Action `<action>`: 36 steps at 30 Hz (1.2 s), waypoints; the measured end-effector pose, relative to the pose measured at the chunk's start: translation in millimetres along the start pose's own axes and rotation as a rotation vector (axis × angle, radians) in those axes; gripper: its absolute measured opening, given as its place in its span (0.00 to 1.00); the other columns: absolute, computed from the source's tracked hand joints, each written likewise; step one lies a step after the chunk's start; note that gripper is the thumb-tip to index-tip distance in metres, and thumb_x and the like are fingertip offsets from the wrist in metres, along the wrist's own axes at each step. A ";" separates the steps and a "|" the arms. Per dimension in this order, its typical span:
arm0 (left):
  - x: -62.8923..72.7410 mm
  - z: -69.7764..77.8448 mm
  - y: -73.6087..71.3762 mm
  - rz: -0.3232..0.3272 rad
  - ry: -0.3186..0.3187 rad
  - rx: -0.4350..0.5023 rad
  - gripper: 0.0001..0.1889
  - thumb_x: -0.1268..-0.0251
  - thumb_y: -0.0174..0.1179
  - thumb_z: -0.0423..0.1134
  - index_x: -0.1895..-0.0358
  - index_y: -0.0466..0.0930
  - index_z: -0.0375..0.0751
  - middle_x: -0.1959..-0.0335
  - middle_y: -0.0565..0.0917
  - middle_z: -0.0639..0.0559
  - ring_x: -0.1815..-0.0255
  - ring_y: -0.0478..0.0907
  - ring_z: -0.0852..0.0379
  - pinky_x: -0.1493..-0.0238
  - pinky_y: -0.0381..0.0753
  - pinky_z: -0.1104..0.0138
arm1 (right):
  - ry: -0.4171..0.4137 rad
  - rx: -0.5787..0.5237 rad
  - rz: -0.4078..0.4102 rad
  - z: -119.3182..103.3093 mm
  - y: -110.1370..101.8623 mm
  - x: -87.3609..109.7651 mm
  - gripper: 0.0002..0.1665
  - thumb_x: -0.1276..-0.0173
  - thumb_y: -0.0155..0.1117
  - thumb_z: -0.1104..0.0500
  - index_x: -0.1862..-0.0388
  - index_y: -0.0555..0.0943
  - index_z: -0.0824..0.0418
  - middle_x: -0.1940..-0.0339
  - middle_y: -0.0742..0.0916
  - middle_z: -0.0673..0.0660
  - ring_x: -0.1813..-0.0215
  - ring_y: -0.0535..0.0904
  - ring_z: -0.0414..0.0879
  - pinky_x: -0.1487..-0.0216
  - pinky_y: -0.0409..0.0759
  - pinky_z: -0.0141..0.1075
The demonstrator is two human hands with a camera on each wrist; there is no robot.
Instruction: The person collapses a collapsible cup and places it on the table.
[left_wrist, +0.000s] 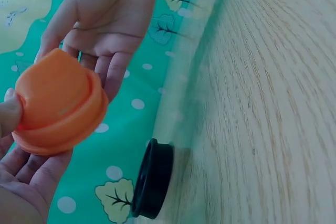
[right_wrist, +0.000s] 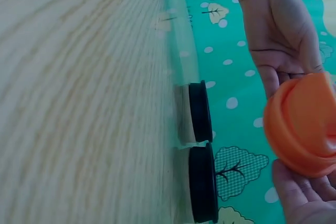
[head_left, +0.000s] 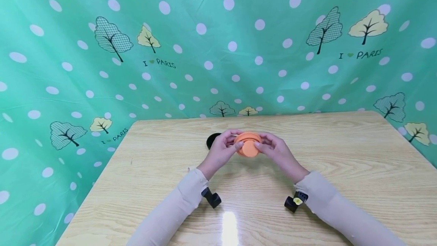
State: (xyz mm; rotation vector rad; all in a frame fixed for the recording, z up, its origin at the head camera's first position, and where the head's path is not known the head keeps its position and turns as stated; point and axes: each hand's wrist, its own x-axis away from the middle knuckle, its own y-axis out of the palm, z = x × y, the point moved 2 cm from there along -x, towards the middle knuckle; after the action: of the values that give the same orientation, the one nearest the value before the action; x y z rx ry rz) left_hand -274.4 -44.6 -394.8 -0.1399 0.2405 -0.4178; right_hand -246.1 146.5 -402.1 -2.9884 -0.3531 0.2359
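Note:
In the head view, both hands hold up an orange, rubbery-looking round piece [head_left: 248,147] with a thick ringed rim. My left hand [head_left: 223,148] grips its left side, thumb on the near face and fingers behind. From the other side my right hand [head_left: 275,149] pinches it the same way. A raised flap-like part stands out of the ring on the orange piece [left_wrist: 60,95] in the left wrist view. Held clear of the table, the orange piece [right_wrist: 304,124] also shows at the right edge of the right wrist view.
A shallow black round piece [head_left: 212,141] sits on the wooden table [head_left: 153,185], just beyond my left hand. Two such black pieces, one nearer [right_wrist: 202,184] and one farther [right_wrist: 199,111], stand side by side in the right wrist view. A green patterned cloth [head_left: 191,67] hangs behind the table.

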 end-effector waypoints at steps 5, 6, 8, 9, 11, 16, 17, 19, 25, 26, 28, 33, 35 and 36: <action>-0.1 0.4 -1.1 0.009 0.041 -0.119 0.18 0.36 0.60 0.40 0.45 0.78 0.39 0.53 0.84 0.46 0.55 0.80 0.56 0.56 0.81 0.68 | -0.050 0.108 -0.021 0.9 3.3 -0.2 0.25 0.35 0.65 0.53 0.45 0.74 0.68 0.54 0.84 0.61 0.56 0.82 0.44 0.56 0.82 0.35; 0.1 0.8 -1.1 0.005 0.044 -0.136 0.18 0.36 0.61 0.40 0.45 0.79 0.40 0.53 0.84 0.46 0.55 0.80 0.56 0.57 0.81 0.68 | -0.054 0.117 -0.020 0.9 3.7 -0.2 0.24 0.36 0.66 0.54 0.47 0.75 0.68 0.55 0.84 0.61 0.57 0.82 0.44 0.57 0.82 0.35; 0.2 1.4 -0.8 -0.009 0.044 -0.159 0.18 0.36 0.61 0.39 0.44 0.79 0.39 0.51 0.83 0.46 0.54 0.81 0.56 0.57 0.81 0.69 | -0.060 0.134 -0.023 0.4 4.3 -0.6 0.22 0.37 0.67 0.56 0.50 0.77 0.68 0.56 0.84 0.61 0.59 0.82 0.45 0.58 0.82 0.35; 0.3 1.9 -0.4 -0.016 0.044 -0.167 0.18 0.36 0.61 0.38 0.44 0.79 0.39 0.50 0.83 0.45 0.53 0.81 0.55 0.56 0.81 0.70 | -0.054 0.137 -0.027 -0.6 4.5 -1.1 0.21 0.38 0.68 0.56 0.51 0.78 0.68 0.57 0.84 0.61 0.59 0.82 0.44 0.58 0.82 0.34; 0.3 2.7 0.4 -0.029 0.041 -0.172 0.18 0.36 0.61 0.37 0.44 0.78 0.38 0.48 0.82 0.44 0.50 0.80 0.54 0.55 0.81 0.70 | -0.050 0.152 -0.042 -1.6 5.0 -1.9 0.20 0.38 0.68 0.57 0.51 0.78 0.67 0.56 0.84 0.61 0.59 0.82 0.44 0.59 0.82 0.33; 0.5 4.1 1.5 -0.022 0.021 -0.165 0.20 0.38 0.62 0.35 0.42 0.77 0.36 0.45 0.80 0.43 0.47 0.79 0.51 0.54 0.80 0.71 | -0.048 0.160 -0.060 -4.6 7.1 -2.6 0.21 0.38 0.67 0.57 0.50 0.78 0.68 0.56 0.84 0.61 0.59 0.82 0.43 0.60 0.82 0.32; 0.6 4.3 1.6 -0.018 0.015 -0.163 0.21 0.38 0.62 0.35 0.42 0.76 0.36 0.46 0.80 0.43 0.47 0.79 0.51 0.54 0.80 0.71 | -0.054 0.158 -0.055 -4.8 7.3 -2.7 0.20 0.37 0.67 0.57 0.50 0.78 0.68 0.56 0.85 0.62 0.60 0.83 0.43 0.61 0.82 0.33; 0.8 5.4 1.5 -0.010 -0.003 -0.152 0.23 0.40 0.63 0.35 0.40 0.75 0.36 0.46 0.81 0.44 0.48 0.80 0.52 0.54 0.80 0.71 | -0.064 0.154 -0.039 -5.5 7.5 -2.6 0.20 0.37 0.67 0.58 0.51 0.79 0.68 0.57 0.85 0.62 0.61 0.83 0.42 0.61 0.82 0.33; 1.0 4.0 -0.6 -0.006 -0.059 -0.062 0.24 0.38 0.63 0.43 0.39 0.74 0.41 0.50 0.83 0.47 0.52 0.81 0.54 0.54 0.81 0.67 | -0.055 0.111 0.023 -7.0 5.0 -2.3 0.20 0.38 0.67 0.57 0.50 0.80 0.67 0.56 0.86 0.62 0.61 0.83 0.41 0.60 0.82 0.33; 1.0 3.3 -1.1 -0.007 -0.064 -0.051 0.23 0.37 0.62 0.44 0.39 0.75 0.42 0.50 0.83 0.47 0.53 0.81 0.55 0.53 0.81 0.67 | -0.051 0.089 0.032 -7.5 4.2 -2.2 0.21 0.37 0.67 0.57 0.49 0.79 0.67 0.55 0.86 0.62 0.60 0.84 0.42 0.59 0.82 0.33; 0.7 2.0 -1.7 -0.006 -0.067 -0.024 0.23 0.35 0.60 0.46 0.39 0.74 0.42 0.50 0.83 0.47 0.52 0.80 0.55 0.52 0.80 0.66 | -0.049 0.037 0.056 -8.3 2.4 -2.1 0.22 0.37 0.66 0.57 0.48 0.78 0.68 0.55 0.86 0.61 0.59 0.84 0.42 0.57 0.82 0.33; 1.1 2.5 0.3 0.001 -0.044 0.042 0.25 0.34 0.58 0.47 0.37 0.71 0.41 0.47 0.81 0.44 0.48 0.79 0.54 0.47 0.78 0.66 | -0.056 -0.086 0.103 -9.2 -0.7 -1.9 0.22 0.34 0.64 0.58 0.47 0.75 0.72 0.60 0.87 0.53 0.59 0.84 0.40 0.57 0.83 0.34; 1.5 3.8 1.9 0.008 -0.031 0.055 0.25 0.35 0.59 0.47 0.37 0.70 0.41 0.47 0.80 0.44 0.47 0.78 0.54 0.46 0.77 0.66 | -0.056 -0.114 0.108 -9.3 -0.6 -1.9 0.22 0.34 0.63 0.59 0.47 0.74 0.73 0.63 0.87 0.49 0.60 0.84 0.40 0.58 0.83 0.34; 1.4 4.6 2.7 0.013 -0.026 0.056 0.25 0.35 0.59 0.46 0.37 0.70 0.40 0.47 0.80 0.44 0.47 0.78 0.54 0.46 0.77 0.66 | -0.055 -0.124 0.106 -8.9 -0.2 -1.9 0.23 0.34 0.63 0.59 0.47 0.73 0.73 0.63 0.87 0.48 0.60 0.84 0.40 0.58 0.83 0.34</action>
State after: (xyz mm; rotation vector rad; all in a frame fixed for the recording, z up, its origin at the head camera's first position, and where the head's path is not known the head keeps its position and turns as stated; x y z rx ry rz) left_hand -271.0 -42.3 -391.1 -0.0891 0.2037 -0.4089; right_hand -246.5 145.3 -393.1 -3.1319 -0.2233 0.3187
